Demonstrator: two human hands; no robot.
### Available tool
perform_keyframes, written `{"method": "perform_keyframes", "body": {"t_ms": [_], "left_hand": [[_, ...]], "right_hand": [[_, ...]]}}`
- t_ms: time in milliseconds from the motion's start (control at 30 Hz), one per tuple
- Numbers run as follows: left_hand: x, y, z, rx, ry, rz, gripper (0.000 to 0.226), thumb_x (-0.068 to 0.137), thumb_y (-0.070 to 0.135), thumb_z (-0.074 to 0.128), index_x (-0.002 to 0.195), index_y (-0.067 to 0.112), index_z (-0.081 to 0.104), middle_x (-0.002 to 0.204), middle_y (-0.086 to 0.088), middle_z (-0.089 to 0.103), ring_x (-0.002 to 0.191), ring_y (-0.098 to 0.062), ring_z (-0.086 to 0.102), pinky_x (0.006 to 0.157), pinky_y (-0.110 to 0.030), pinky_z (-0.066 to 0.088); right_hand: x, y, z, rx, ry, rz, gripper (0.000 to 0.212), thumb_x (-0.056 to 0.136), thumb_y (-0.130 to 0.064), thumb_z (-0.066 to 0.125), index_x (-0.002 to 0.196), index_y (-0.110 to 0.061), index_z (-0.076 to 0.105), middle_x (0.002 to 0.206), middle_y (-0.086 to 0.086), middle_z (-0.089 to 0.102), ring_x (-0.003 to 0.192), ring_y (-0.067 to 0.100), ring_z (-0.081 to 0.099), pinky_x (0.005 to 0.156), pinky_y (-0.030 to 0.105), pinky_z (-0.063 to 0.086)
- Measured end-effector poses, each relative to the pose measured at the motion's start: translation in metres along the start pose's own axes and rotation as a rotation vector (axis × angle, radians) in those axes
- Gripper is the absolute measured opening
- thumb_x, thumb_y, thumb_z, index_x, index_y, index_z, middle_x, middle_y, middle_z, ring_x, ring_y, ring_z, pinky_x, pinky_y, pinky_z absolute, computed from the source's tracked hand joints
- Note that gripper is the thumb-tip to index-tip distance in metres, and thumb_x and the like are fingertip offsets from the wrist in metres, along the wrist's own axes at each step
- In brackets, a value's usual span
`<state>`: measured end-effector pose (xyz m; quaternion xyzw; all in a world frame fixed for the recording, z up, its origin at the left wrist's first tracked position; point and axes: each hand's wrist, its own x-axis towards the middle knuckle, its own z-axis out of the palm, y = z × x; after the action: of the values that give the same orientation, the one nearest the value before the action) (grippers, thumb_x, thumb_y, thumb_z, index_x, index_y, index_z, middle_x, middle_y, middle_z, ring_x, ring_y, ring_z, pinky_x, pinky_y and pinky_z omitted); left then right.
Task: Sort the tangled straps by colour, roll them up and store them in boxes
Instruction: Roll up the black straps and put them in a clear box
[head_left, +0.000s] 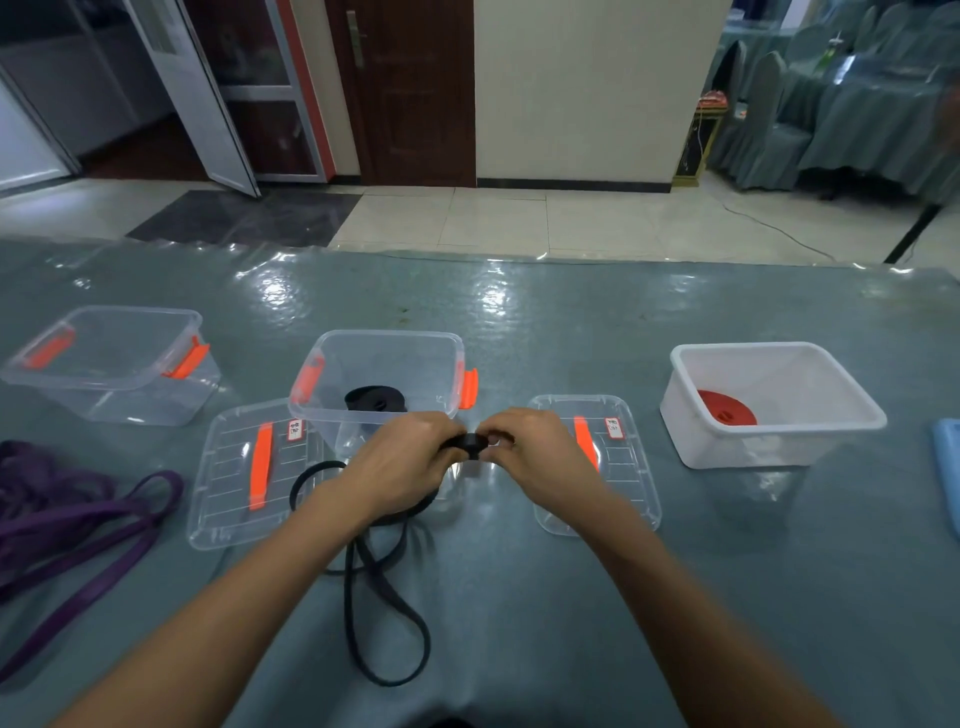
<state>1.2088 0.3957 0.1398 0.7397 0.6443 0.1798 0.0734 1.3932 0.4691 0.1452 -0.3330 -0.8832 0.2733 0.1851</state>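
The left hand (410, 457) and right hand (524, 452) are each pinching, fingers curled, the small coil (470, 444) begun on the black strap (384, 623), holding it just before the middle clear box (384, 335), likely because a black roll (375, 399) is already lying there. The strap's slack is trailing over the counter (571, 597) toward the person, free to feed in. The purple straps (78, 519) are waiting at far left.

Three boxes stand on the desk (519, 322): a left clear box (111, 387), a middle clear box (389, 336) and one white box (727, 447). Two clear lids lie flat, a left lid (228, 483) and a right lid (623, 467). There are two finished rolls, one black roll (375, 399) and one red roll (725, 408). One loose black strap (387, 623) is there too. The purple straps (62, 514) lie in a heap and cannot be counted. Two hands show, a left hand (410, 457) and a right hand (530, 452).
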Motion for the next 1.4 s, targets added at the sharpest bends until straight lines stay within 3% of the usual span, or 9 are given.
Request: {"method": "perform_keyframes", "body": {"t_ms": [100, 233, 467, 633, 800, 900, 1067, 1233, 1400], "left_hand": [[-0.001, 0.005, -0.005, -0.251, 0.051, -0.067, 0.009, 0.094, 0.026, 0.066, 0.089, 0.021, 0.071, 0.076, 0.008, 0.066, 0.075, -0.010, 0.062, 0.069, -0.031, 0.051], [-0.005, 0.017, -0.002, -0.713, 0.268, -0.246, 0.012, 0.088, 0.025, 0.073, 0.097, 0.031, 0.078, 0.086, 0.010, 0.076, 0.085, -0.010, 0.071, 0.077, -0.018, 0.053], [-0.010, 0.023, 0.018, -1.143, 0.323, -0.377, 0.022, 0.086, 0.010, 0.077, 0.105, 0.021, 0.080, 0.102, -0.002, 0.079, 0.100, -0.019, 0.075, 0.093, -0.027, 0.057], [-0.013, 0.013, 0.018, -0.982, 0.268, -0.363, 0.020, 0.088, 0.011, 0.075, 0.102, 0.024, 0.081, 0.099, 0.003, 0.079, 0.098, -0.017, 0.074, 0.093, -0.032, 0.057], [-0.018, 0.000, 0.006, -0.426, 0.153, -0.096, 0.013, 0.090, 0.012, 0.073, 0.099, 0.018, 0.079, 0.081, 0.004, 0.070, 0.079, -0.010, 0.064, 0.075, -0.029, 0.051], [-0.013, 0.004, -0.001, -0.302, 0.107, 0.002, 0.016, 0.091, 0.014, 0.072, 0.104, 0.019, 0.078, 0.085, 0.006, 0.069, 0.080, -0.009, 0.064, 0.076, -0.026, 0.050], [-0.010, 0.018, -0.001, -0.708, 0.380, -0.170, 0.023, 0.084, 0.015, 0.080, 0.100, 0.031, 0.080, 0.088, 0.012, 0.075, 0.086, -0.008, 0.072, 0.078, -0.015, 0.053], [-0.011, 0.024, 0.007, -1.006, 0.445, -0.269, 0.026, 0.084, 0.008, 0.078, 0.106, 0.022, 0.080, 0.099, 0.002, 0.079, 0.096, -0.017, 0.075, 0.086, -0.023, 0.057], [-0.014, 0.023, 0.013, -0.927, 0.433, -0.321, 0.028, 0.085, 0.004, 0.076, 0.099, 0.028, 0.080, 0.092, 0.005, 0.078, 0.089, -0.011, 0.073, 0.082, -0.021, 0.055]], "right_hand": [[-0.004, 0.002, 0.000, 0.360, 0.062, 0.143, 0.021, 0.086, -0.002, 0.068, 0.088, -0.023, 0.072, 0.073, -0.007, 0.069, 0.069, 0.008, 0.067, 0.067, 0.010, 0.046], [-0.010, -0.002, 0.016, 0.916, 0.220, 0.243, 0.026, 0.092, 0.003, 0.062, 0.094, -0.020, 0.074, 0.089, 0.006, 0.077, 0.078, 0.021, 0.074, 0.074, 0.026, 0.058], [-0.018, -0.010, 0.051, 1.522, 0.325, 0.422, 0.020, 0.097, 0.004, 0.056, 0.112, 0.002, 0.069, 0.102, 0.017, 0.073, 0.089, 0.021, 0.070, 0.084, 0.027, 0.057], [-0.023, -0.011, 0.048, 1.384, 0.278, 0.441, 0.019, 0.094, 0.003, 0.062, 0.112, 0.000, 0.069, 0.103, 0.017, 0.075, 0.093, 0.026, 0.073, 0.081, 0.029, 0.058], [-0.021, -0.005, 0.025, 0.403, 0.172, 0.129, 0.039, 0.087, -0.011, 0.073, 0.125, -0.018, 0.067, 0.113, -0.007, 0.071, 0.087, 0.008, 0.069, 0.078, 0.018, 0.055], [-0.015, -0.003, 0.012, 0.186, 0.127, -0.057, 0.029, 0.086, -0.010, 0.074, 0.113, -0.018, 0.073, 0.097, -0.007, 0.072, 0.080, 0.008, 0.064, 0.076, 0.013, 0.048], [-0.014, -0.006, 0.006, 0.816, 0.267, 0.143, 0.037, 0.082, 0.004, 0.071, 0.085, -0.033, 0.074, 0.083, -0.003, 0.077, 0.077, 0.013, 0.075, 0.070, 0.017, 0.056], [-0.014, -0.007, 0.019, 1.311, 0.242, 0.268, 0.022, 0.089, 0.003, 0.068, 0.103, -0.012, 0.075, 0.102, 0.016, 0.076, 0.096, 0.032, 0.074, 0.080, 0.030, 0.060], [-0.019, -0.008, 0.036, 1.393, 0.219, 0.352, 0.022, 0.091, 0.003, 0.066, 0.112, -0.001, 0.068, 0.106, 0.018, 0.075, 0.101, 0.033, 0.073, 0.082, 0.032, 0.060]]}}
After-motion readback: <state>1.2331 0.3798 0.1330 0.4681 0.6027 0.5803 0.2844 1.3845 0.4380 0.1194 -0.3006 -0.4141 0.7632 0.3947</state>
